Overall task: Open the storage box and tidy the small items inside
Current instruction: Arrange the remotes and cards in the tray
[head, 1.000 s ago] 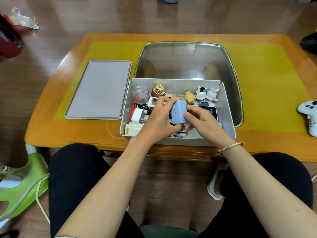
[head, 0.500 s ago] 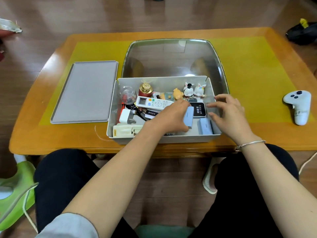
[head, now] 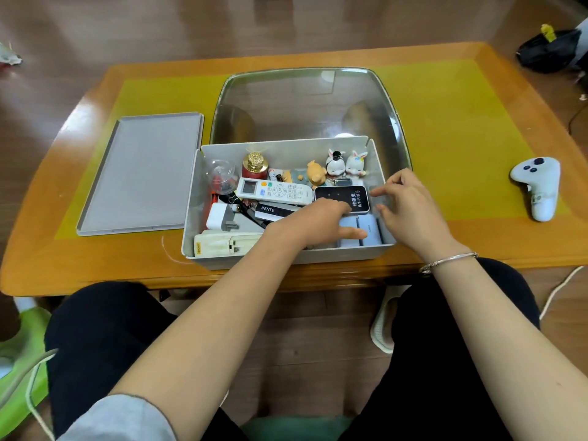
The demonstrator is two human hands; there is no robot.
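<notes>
My left hand (head: 313,222) lies flat and loose on the little blue boxes (head: 359,232) at the near side of the open storage box (head: 288,198) on the worktop (head: 451,128). My right hand (head: 409,206) hovers just beside, fingers spread, holding nothing. The white remote (head: 273,191) lies behind, and the lid (head: 143,173) sits left of the box

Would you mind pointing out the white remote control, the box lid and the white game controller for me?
white remote control (head: 274,191), head view, on its button pad.
box lid (head: 143,173), head view, on the middle of its flat grey panel.
white game controller (head: 537,186), head view, on the middle of its body.
</notes>
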